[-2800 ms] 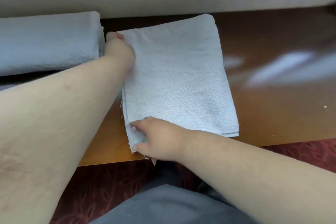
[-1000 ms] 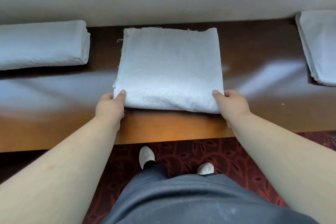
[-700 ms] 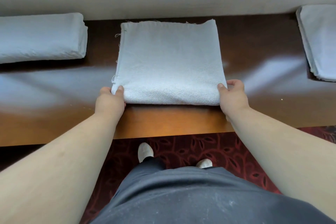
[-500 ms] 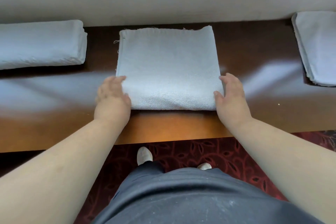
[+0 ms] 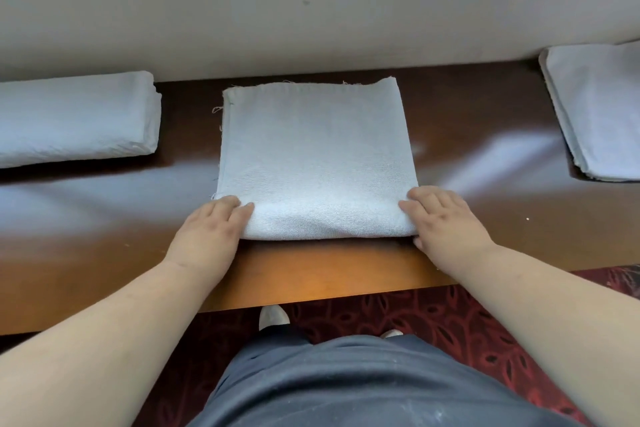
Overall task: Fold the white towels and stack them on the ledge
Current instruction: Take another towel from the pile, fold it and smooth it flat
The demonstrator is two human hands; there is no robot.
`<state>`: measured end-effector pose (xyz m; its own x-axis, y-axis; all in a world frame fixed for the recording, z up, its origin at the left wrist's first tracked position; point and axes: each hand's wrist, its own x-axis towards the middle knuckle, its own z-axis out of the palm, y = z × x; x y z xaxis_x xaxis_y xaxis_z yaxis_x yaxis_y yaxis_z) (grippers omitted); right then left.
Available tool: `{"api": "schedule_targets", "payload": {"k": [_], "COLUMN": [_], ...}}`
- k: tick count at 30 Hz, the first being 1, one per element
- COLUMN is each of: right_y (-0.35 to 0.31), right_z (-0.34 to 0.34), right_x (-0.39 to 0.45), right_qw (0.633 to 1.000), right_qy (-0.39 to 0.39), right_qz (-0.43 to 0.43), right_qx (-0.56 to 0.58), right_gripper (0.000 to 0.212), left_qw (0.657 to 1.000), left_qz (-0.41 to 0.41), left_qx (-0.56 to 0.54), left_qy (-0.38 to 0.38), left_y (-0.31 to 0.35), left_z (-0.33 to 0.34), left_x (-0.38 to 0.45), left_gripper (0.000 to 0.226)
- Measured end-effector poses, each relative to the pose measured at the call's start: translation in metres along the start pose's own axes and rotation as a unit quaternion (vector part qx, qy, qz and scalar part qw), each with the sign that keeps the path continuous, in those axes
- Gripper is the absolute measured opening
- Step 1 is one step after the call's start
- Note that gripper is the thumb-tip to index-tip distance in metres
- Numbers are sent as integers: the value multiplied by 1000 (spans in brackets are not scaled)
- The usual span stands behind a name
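A folded white towel lies square on the dark wooden ledge, its far edge close to the wall. My left hand rests with straight fingers on the towel's near-left corner. My right hand lies the same way on the near-right corner, its thumb against the folded near edge. Both hands press the towel flat on the wood.
A thick stack of folded white towels sits at the ledge's left end. A flatter pile of white towels lies at the right end. A pale wall backs the ledge. Red patterned carpet is below.
The towel was folded in half toward me and turned square. My hands went from its side edges, to lying beside it, to resting on its near corners.
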<state>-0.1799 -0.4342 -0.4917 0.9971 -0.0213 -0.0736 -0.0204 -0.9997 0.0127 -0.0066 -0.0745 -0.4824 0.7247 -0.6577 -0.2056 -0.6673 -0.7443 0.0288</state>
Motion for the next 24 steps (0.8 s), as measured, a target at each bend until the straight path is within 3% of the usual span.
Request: {"api": "schedule_targets", "payload": {"k": [4,7,10,11,13,15,18,20,24], "right_y": [7,10,0,-5,-12,-14,-7,-2,9], "right_z": [-11,-26,-44,-48,-57,-65,-67,-60,-43], "right_x": [-7,-28,-38,-37,-26,-2,44,73,113], "right_qw": [998,979,894,867,816,778,741,734,752], "right_qy": [29,12,67,100,155,181,195,208,172], "right_qz": [-48,1,128,157,215,280,355,386,439], "right_qx": [43,204,425,462,513,532,536,519,460], "right_gripper": [65,58,60,59,47,37,40,40,31], "left_qw": [999,983,891,859,829,814,777,766,784], "left_qz": [27,-25,-201,-236,-261,-264,-293,-308,-319], "left_qx": [-39,-183,-407,-450,-486,-508,-543,-545,-511], "left_qy": [12,-6,31,57,91,101,129,146,150], "left_y": [-7,-10,-10,-9,-7,-4,-2,-1,-7], "left_z": [-13,-25,-41,-46,-58,-70,-74,-71,-54], "left_x": [-8,-26,-29,-26,-14,7,53,81,116], "left_gripper": [49,39,33,30,28,35,35,38,35]}}
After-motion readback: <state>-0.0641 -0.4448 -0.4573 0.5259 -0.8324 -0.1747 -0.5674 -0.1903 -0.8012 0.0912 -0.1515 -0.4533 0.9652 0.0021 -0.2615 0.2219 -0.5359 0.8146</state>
